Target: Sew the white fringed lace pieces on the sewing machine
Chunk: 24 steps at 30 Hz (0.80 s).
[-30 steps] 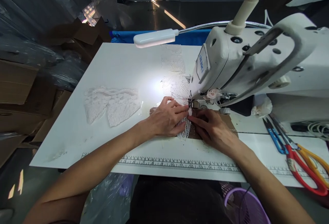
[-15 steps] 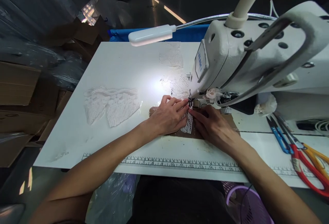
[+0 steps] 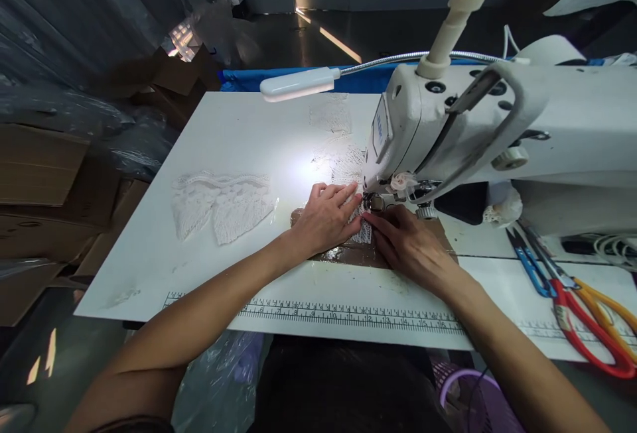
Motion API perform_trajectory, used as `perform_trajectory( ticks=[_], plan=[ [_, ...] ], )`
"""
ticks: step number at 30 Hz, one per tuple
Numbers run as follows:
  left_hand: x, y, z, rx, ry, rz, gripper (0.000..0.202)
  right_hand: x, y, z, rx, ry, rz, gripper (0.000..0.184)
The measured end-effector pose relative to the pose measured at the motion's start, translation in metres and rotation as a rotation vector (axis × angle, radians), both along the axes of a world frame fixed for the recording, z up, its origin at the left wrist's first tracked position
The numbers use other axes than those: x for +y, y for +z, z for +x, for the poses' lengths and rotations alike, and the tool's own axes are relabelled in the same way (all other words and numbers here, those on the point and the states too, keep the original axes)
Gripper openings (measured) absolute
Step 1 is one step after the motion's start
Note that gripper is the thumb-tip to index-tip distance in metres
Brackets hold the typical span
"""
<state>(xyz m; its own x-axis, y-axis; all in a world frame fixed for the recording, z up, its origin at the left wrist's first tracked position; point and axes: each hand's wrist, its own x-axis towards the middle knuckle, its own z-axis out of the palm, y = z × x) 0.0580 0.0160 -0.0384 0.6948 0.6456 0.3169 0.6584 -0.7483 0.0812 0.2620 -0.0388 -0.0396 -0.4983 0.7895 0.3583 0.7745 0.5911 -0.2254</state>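
A strip of white lace (image 3: 362, 233) lies under the needle end of a white sewing machine (image 3: 398, 115). Its near end shows between my hands; farther lace (image 3: 347, 162) stretches out behind the presser foot (image 3: 368, 202). Flat on the lace, just left of the foot, rests my left hand (image 3: 326, 217) with fingers spread. On the other side, my right hand (image 3: 405, 241) has its fingers drawn together at the lace's right edge, close to the foot; its fingertips are partly hidden. Beneath both hands is a brown taped patch (image 3: 343, 255) on the tabletop.
Another white lace piece (image 3: 223, 207) lies on the left of the white table (image 3: 144, 254). A lamp (image 3: 298, 83) shines from above. Red-handled scissors (image 3: 587, 327) and blue thread snips (image 3: 530, 264) lie at right. A printed ruler (image 3: 343, 315) runs along the front edge.
The lace has moved away from me under the foot, leaving a shorter near end. Both hands stay close beside the foot. The camera view has shifted slightly.
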Motion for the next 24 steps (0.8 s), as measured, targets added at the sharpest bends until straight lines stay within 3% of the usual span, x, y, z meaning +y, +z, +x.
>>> perform_trajectory(
  ticks=[4,7,10,13,15,19,24],
  plan=[
    [0.000,-0.002,-0.001,-0.072,0.058,0.061,0.033,-0.001,-0.006,0.001,0.031,-0.030,-0.039,0.039],
    [0.000,-0.001,-0.005,-0.136,0.032,0.126,0.032,-0.005,-0.005,0.010,0.143,-0.049,-0.144,0.042],
    [0.002,0.002,-0.012,-0.160,-0.114,0.117,0.021,-0.004,0.006,0.025,0.238,-0.069,-0.305,0.046],
    [0.004,0.006,-0.017,-0.153,-0.319,-0.001,0.019,0.007,0.019,0.035,0.215,-0.097,-0.436,0.040],
    [0.005,0.007,-0.019,-0.144,-0.388,-0.088,0.019,0.015,0.025,0.038,0.180,-0.113,-0.486,0.037],
    [0.007,0.006,-0.019,-0.157,-0.386,-0.185,0.021,0.022,0.023,0.033,0.183,-0.139,-0.479,0.036],
    [0.005,0.004,-0.014,-0.287,-0.343,-0.216,0.020,0.010,0.012,0.026,0.282,-0.146,-0.373,0.033]
  ],
)
